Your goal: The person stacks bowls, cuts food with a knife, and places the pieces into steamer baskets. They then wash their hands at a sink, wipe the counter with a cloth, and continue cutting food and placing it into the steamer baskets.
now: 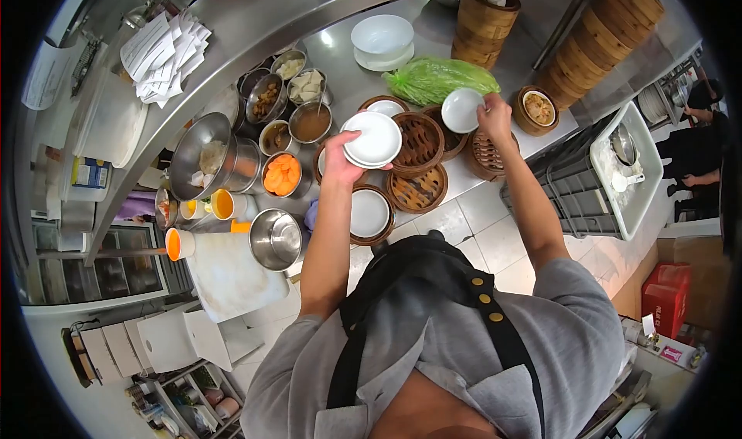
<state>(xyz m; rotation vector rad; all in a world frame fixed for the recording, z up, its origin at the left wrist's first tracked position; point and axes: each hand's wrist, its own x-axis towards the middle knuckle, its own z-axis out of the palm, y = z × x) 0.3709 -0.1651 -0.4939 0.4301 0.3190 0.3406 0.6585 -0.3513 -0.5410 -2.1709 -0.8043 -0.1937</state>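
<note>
My left hand [340, 159] is closed on a stack of small white plates [372, 137], with the thumb over the top one. A single small white dish [462, 111] is pinched at its right edge by my right hand [495, 119]. Below and between the hands, several round bamboo steamers sit on the steel counter; one brown steamer [418, 143] shows its slatted base, and another slatted one [417, 189] lies nearer me. Close to my left forearm, a white plate [369, 213] rests inside a steamer. Behind the dish lies a green plastic bag [440, 82].
Metal bowls of ingredients, among them orange carrot-like pieces [282, 175], crowd the left. A steel bowl [276, 239] stands by a white cutting board [232, 277]. Tall steamer stacks [603, 33] rise at the back right. A white tub [630, 168] tops a grey crate. Another person [688, 149] stands far right.
</note>
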